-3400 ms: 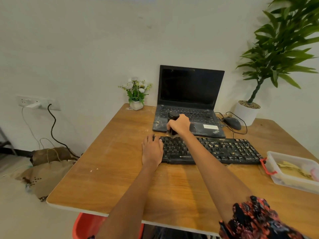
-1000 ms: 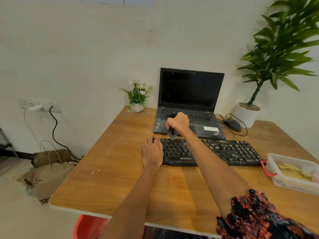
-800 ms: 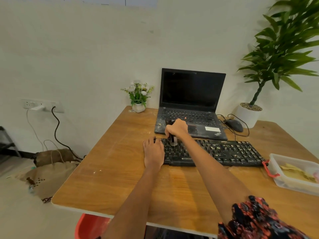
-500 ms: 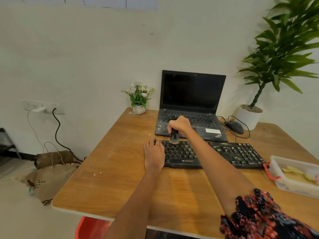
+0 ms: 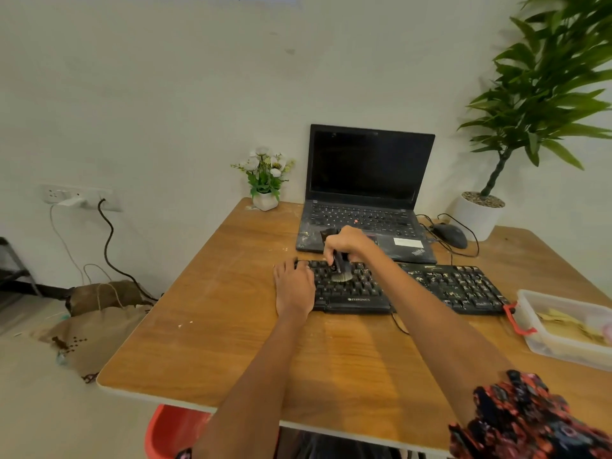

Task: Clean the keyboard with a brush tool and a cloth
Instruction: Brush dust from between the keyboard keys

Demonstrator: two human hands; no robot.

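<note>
The right hand curls around the dark handle of a brush tool, holding it bristles down so that the pale bristle tuft touches the upper key rows of the black keyboard, toward its left part. The left hand lies flat with straight fingers, palm down, over the keyboard's left end and the wooden table beside it, just left of the brush. The keyboard lies across the table in front of both hands; pale crumbs speckle its keys, thickest on the stretch to the right of the right forearm, and its thin cable loops out from under the near edge. Just beyond the right hand stands an open black laptop with a dark screen, its palm rest dusted with pale specks at the left corner. To the right of the laptop a black mouse sits among loops of cable, and behind it a white pot holds a leafy green plant. Beyond the left hand, at the table's far edge, a small white pot of white flowers stands by the wall. Far to the right of the right hand, near the keyboard's right end, a clear plastic container with a red latch holds yellowish pieces; what they are cannot be told.
</note>
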